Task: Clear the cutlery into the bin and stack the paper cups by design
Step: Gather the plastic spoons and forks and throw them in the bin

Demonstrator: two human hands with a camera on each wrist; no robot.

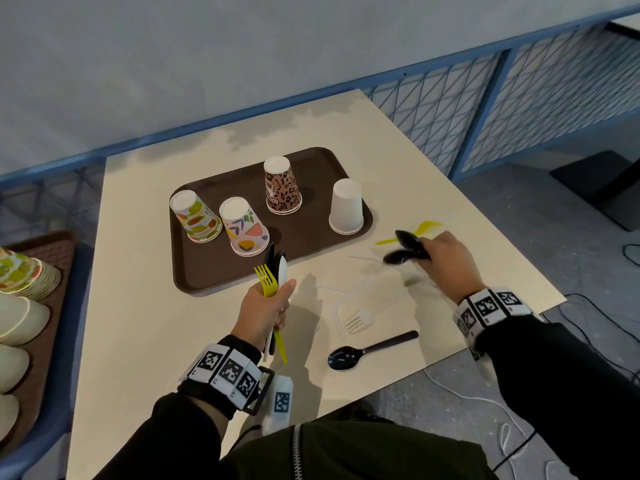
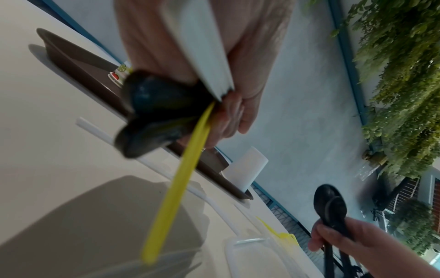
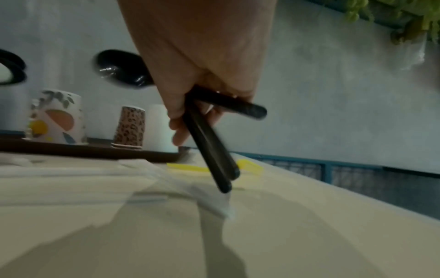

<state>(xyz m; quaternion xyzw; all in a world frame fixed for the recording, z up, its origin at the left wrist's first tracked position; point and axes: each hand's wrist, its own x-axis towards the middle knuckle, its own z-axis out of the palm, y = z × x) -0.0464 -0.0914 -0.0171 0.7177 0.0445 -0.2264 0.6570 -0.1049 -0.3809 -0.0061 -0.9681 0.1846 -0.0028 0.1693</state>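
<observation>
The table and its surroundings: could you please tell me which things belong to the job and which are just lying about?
Job:
- held cutlery bundle
- black spoons
- loose black spoon
- white fork
- yellow fork
- four cups

Lying about:
- brown tray
- side-tray bowls
- floor cables

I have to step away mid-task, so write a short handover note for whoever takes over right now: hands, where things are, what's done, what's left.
Left hand: grips a bundle of cutlery, with a yellow fork, black pieces and a white one.
Right hand: grips black spoons above the table.
On the table: black spoon, white fork, yellow fork, other pale pieces too faint to name.
Four cups stand upside down on the brown tray: fruit-print cup, leaf-print cup, leopard-print cup, white cup.
Done: part of the cutlery gathered.
Left: collect the rest, bin it (bin not in view), stack the cups by design.
</observation>
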